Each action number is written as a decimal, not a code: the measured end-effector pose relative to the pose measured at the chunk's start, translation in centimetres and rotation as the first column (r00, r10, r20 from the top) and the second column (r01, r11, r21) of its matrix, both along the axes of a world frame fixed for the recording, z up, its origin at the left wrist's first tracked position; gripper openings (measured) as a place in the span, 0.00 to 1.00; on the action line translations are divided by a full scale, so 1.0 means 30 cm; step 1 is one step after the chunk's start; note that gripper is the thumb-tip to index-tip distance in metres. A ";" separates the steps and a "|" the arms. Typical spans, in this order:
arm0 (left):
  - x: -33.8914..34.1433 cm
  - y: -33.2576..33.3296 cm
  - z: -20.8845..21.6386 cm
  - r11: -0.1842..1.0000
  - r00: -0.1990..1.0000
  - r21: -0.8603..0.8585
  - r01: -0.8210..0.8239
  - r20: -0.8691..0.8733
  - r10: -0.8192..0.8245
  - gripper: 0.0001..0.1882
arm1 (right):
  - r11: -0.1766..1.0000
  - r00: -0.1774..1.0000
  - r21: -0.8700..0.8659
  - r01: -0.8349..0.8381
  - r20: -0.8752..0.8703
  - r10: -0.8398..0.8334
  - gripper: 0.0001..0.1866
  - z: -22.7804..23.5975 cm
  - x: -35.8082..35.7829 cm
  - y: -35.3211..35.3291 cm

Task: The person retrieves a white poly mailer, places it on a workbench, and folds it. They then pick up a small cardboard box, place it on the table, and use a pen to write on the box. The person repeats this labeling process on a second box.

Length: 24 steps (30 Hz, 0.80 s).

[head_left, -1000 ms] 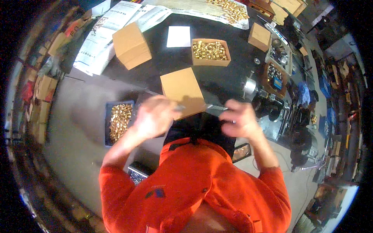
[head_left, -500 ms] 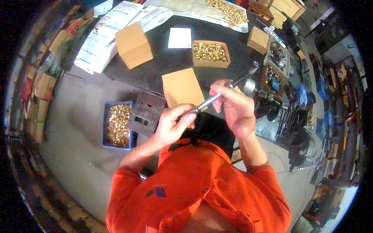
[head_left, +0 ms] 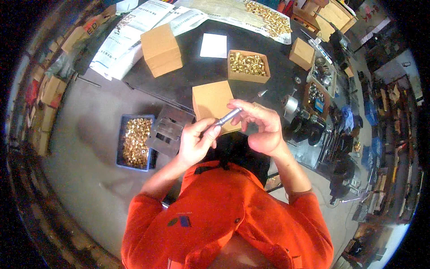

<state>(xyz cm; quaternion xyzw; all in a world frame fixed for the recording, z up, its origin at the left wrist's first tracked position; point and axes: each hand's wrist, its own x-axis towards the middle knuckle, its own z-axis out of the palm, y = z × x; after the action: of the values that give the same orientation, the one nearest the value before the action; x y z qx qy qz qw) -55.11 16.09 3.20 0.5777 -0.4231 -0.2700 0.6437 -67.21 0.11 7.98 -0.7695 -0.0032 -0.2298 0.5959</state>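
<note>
A slim rod-shaped metal tool (head_left: 228, 116) with a silver barrel slants up to the right between my hands; its exact kind is unclear. My left hand (head_left: 196, 139) is closed on its lower end, thumb along the barrel. Bent fingers of my right hand (head_left: 264, 127) lie around its upper part and hide some of it. Past these fingers a pointed silver tip (head_left: 262, 93) shows, in line with the barrel. Just beyond my hands, a closed cardboard box (head_left: 210, 96) stands at the table's near edge.
On the dark table (head_left: 188, 74) are an open box of brass fittings (head_left: 248, 66), another carton (head_left: 161, 49), white paper (head_left: 213, 45) and newspapers (head_left: 130, 38) with brass pieces. A blue bin of brass parts (head_left: 135, 142) sits lower left. Machinery (head_left: 309, 125) stands right.
The tool now looks shorter, its tip drawn in toward me and left. My right hand has shifted left and turned, its fingers closer to my left hand.
</note>
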 end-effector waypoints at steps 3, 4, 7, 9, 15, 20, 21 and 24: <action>-0.016 0.004 0.006 0.998 0.998 -0.006 -0.062 0.004 0.062 0.10 | 0.999 0.996 -0.030 0.029 0.083 -0.026 0.34 -0.014 0.023 0.015; -0.018 0.006 0.003 0.997 0.997 0.007 -0.071 0.010 0.071 0.10 | 0.996 0.991 -0.072 0.051 0.127 -0.041 0.33 -0.025 0.029 0.017; -0.016 0.010 -0.004 0.993 0.994 0.047 -0.109 0.027 0.108 0.10 | 0.994 0.992 -0.085 0.073 0.109 -0.063 0.30 -0.065 0.041 0.009; -0.012 0.005 -0.001 0.986 0.988 0.070 -0.152 0.036 0.150 0.10 | 0.904 0.991 -0.405 0.134 0.073 -0.114 0.33 -0.058 0.045 0.005; 0.007 0.021 -0.010 0.978 0.981 0.157 -0.140 0.156 0.115 0.12 | 0.426 0.957 -0.903 0.053 -0.075 -0.279 0.23 -0.011 0.086 0.051; 0.063 0.093 -0.061 0.990 0.707 0.000 -0.139 0.700 0.099 0.21 | 0.405 0.937 -0.900 0.161 0.010 -0.349 0.12 -0.120 0.149 -0.096; 0.085 0.109 -0.094 0.984 0.570 -0.054 -0.169 0.809 0.142 0.22 | 0.532 0.932 -0.829 0.175 -0.035 -0.362 0.13 -0.137 0.156 -0.115; 0.150 0.115 -0.161 0.985 0.527 0.100 -0.137 0.850 -0.013 0.33 | 0.793 0.976 -0.575 0.201 0.050 -0.211 0.21 -0.215 0.234 -0.184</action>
<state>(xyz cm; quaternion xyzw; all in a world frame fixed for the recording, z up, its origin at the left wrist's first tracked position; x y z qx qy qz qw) -50.60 19.54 -1.61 0.6986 -0.6391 0.0355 0.3197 -60.19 -5.42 1.52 -0.9111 0.0161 -0.2750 0.3066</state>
